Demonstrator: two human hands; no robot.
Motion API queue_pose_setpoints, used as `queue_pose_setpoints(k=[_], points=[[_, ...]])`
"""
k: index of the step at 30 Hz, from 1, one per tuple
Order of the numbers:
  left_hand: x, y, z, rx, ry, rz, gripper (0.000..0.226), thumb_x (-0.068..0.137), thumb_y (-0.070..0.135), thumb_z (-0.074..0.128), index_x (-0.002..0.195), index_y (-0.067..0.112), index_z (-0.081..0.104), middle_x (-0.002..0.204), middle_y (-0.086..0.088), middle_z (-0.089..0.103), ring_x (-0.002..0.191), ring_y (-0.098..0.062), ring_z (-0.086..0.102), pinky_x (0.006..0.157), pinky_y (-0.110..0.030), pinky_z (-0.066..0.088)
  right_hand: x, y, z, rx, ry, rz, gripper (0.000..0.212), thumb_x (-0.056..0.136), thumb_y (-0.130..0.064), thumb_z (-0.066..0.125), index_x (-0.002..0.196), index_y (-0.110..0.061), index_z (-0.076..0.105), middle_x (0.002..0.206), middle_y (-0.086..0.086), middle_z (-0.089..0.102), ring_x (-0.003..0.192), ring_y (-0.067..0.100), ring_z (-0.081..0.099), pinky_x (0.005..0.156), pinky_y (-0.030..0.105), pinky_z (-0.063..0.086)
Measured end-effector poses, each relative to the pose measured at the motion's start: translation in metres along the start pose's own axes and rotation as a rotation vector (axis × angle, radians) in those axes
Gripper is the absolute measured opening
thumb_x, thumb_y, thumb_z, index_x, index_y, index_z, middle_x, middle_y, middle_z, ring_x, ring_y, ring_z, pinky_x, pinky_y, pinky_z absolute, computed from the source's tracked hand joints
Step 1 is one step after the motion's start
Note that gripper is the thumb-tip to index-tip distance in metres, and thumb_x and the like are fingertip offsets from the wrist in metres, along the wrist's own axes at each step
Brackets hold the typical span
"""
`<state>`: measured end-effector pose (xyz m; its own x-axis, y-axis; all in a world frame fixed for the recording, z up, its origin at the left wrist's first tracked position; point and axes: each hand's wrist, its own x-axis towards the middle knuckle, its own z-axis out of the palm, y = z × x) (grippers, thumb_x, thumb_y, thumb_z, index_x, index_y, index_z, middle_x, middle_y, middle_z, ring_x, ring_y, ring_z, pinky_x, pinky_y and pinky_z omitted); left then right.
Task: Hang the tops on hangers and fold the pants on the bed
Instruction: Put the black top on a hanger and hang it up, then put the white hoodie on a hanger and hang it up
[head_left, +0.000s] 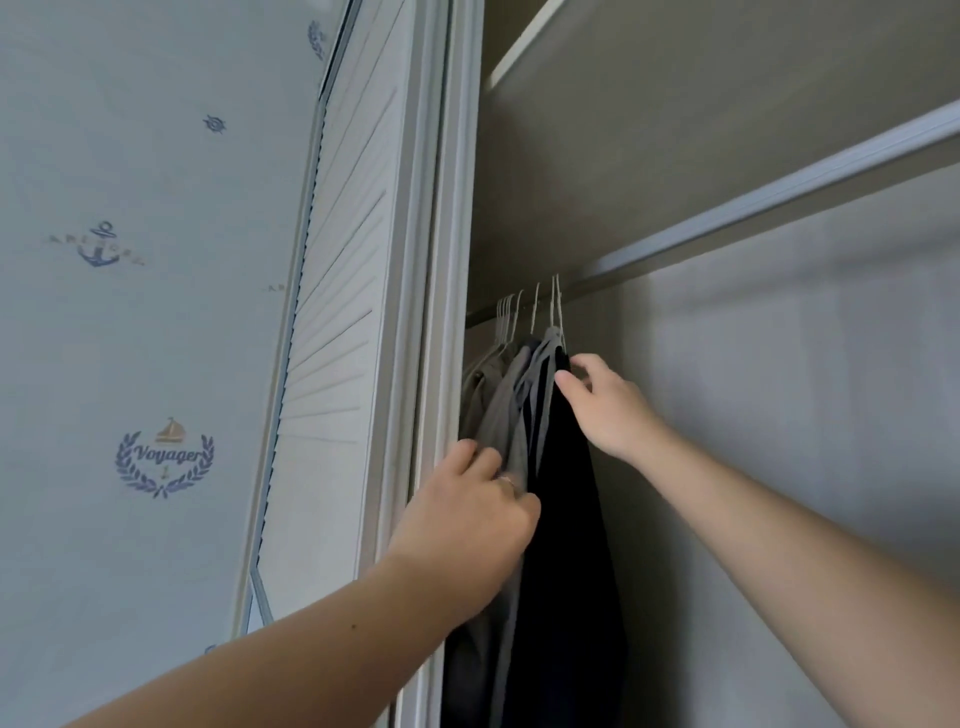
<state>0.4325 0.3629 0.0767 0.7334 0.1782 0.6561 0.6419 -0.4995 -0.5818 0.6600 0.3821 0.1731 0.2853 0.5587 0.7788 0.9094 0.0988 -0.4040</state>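
Now our right hand (609, 408) pinches the black top (571, 545); below it, our left hand (467, 519) grips the grey tops (503, 413).

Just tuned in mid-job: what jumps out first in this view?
Both hands are in the open wardrobe, centre: the right hand pinches the dark top by its hanger, the left hand grips the grey tops just left of it. Nautical wallpaper fills the left, beside the louvred door.

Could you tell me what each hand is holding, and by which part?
The right hand pinches the dark top at its shoulder. The left hand grips a grey top partway down.
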Motion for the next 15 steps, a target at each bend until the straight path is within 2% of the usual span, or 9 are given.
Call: queue_pose_setpoints(k=[3, 5, 7, 9, 11, 15], points=[[-0.022, -0.011, -0.019, 0.004, 0.070, 0.031, 0.028, 0.087, 0.022, 0.054, 0.109, 0.018, 0.071, 0.118, -0.005, 0.069, 0.123, -0.033, 0.055, 0.109, -0.045, 0.041, -0.027, -0.024, -0.017, -0.020, 0.069, -0.114, 0.057, 0.102, -0.057, 0.035, 0.154, -0.034, 0.031, 0.155, 0.006, 0.039, 0.144, 0.030, 0.033, 0.116, 0.047, 0.031], [-0.043, -0.020, -0.035, -0.021, 0.103, -0.003, 0.029, 0.084, 0.031, 0.060, 0.108, 0.021, 0.072, 0.128, -0.004, 0.067, 0.132, -0.032, 0.053, 0.111, -0.047, 0.041, -0.048, -0.046, -0.025, -0.077, 0.125, -0.182, 0.058, 0.102, -0.059, 0.030, 0.156, -0.037, 0.025, 0.163, 0.001, 0.028, 0.151, 0.026, 0.021, 0.121, 0.049, 0.022], [-0.068, -0.032, -0.055, -0.028, 0.078, -0.048, 0.033, 0.089, 0.037, 0.057, 0.116, 0.023, 0.069, 0.143, -0.007, 0.059, 0.142, -0.033, 0.043, 0.115, -0.051, 0.034, -0.070, -0.071, -0.030, -0.118, 0.149, -0.210, 0.059, 0.102, -0.061, 0.025, 0.157, -0.041, 0.017, 0.167, -0.005, 0.016, 0.154, 0.021, 0.007, 0.122, 0.050, 0.011], [-0.098, -0.048, -0.076, -0.027, 0.030, -0.080, 0.043, 0.097, 0.044, 0.047, 0.136, 0.026, 0.056, 0.161, -0.007, 0.038, 0.153, -0.033, 0.021, 0.122, -0.055, 0.018, -0.092, -0.102, -0.032, -0.149, 0.151, -0.239, 0.061, 0.101, -0.063, 0.021, 0.158, -0.044, 0.009, 0.169, -0.009, 0.006, 0.155, 0.016, -0.003, 0.122, 0.053, 0.004], [-0.134, -0.066, -0.099, -0.026, -0.001, -0.126, 0.052, 0.102, 0.051, 0.036, 0.150, 0.030, 0.036, 0.170, -0.003, 0.013, 0.157, -0.031, -0.002, 0.124, -0.055, 0.003, -0.117, -0.140, -0.031, -0.161, 0.133, -0.283, 0.064, 0.098, -0.068, 0.014, 0.157, -0.046, 0.002, 0.169, -0.011, -0.002, 0.154, 0.014, -0.009, 0.122, 0.055, -0.001], [-0.228, -0.102, -0.160, 0.008, -0.063, -0.206, 0.063, 0.102, 0.060, 0.029, 0.157, 0.037, 0.011, 0.170, 0.004, -0.011, 0.155, -0.025, -0.019, 0.125, -0.052, -0.006, -0.176, -0.226, -0.020, -0.145, 0.082, -0.363, 0.074, 0.089, -0.077, 0.002, 0.156, -0.047, -0.007, 0.168, -0.012, -0.012, 0.154, 0.016, -0.017, 0.122, 0.058, -0.004]])
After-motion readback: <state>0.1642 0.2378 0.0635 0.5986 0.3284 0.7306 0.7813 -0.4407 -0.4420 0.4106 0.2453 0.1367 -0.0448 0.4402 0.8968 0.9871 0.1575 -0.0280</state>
